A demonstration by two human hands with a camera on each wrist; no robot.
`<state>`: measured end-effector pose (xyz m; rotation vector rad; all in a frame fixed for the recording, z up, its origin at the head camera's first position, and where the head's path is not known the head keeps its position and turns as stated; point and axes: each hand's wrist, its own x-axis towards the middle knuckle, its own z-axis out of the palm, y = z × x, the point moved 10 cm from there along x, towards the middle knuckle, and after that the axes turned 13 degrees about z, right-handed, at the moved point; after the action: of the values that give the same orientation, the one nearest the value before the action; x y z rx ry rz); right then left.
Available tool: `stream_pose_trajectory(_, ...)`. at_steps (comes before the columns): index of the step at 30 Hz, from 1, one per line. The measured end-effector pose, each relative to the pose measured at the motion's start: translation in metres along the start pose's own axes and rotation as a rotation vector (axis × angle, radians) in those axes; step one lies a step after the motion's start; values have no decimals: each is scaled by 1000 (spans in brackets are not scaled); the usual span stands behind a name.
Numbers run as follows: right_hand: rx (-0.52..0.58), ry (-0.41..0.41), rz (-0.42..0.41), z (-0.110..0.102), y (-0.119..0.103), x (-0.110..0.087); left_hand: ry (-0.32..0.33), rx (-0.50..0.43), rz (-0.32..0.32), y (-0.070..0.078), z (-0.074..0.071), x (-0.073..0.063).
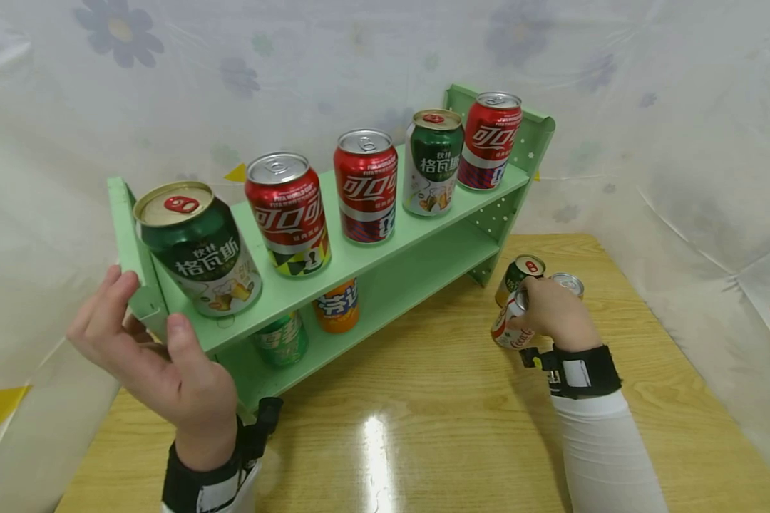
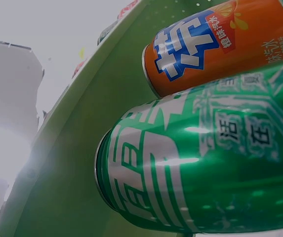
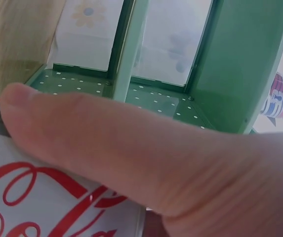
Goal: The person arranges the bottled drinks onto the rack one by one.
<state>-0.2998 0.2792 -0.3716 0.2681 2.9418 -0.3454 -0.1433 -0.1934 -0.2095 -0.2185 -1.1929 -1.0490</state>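
My right hand (image 1: pixel 561 313) grips a white Coca-Cola can (image 1: pixel 505 329) with red script, tilted over the right side of the table; in the right wrist view the thumb (image 3: pixel 82 133) lies along the can. Close behind it are a dark green can (image 1: pixel 518 274) with a red tab and a silver-topped can (image 1: pixel 567 283), partly hidden by the hand. My left hand (image 1: pixel 167 370) is at the left end of a green two-tier shelf (image 1: pixel 417 281), with fingers loosely bent beside the end panel and thumb at the front edge. It holds no can.
On the upper tier stand red cola cans (image 1: pixel 366 189) and green-and-white kvass cans (image 1: pixel 199 249) in a row. The lower tier holds a green can (image 2: pixel 205 163) and an orange can (image 2: pixel 225 47), side by side. A wooden table (image 1: pixel 436 413) lies beneath; a flowered sheet (image 1: pixel 334 64) hangs behind.
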Motion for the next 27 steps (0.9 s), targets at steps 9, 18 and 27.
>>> stream_pose_trajectory(9,58,49,-30,-8,-4,-4,0,2,-1,0,-1,1)
stream_pose_trajectory(18,113,104,-70,-23,-15,-14,2,0,4,-1,0,1)
stream_pose_trajectory(27,180,141,-91,-33,-26,-20,3,-6,4,-2,-1,0)
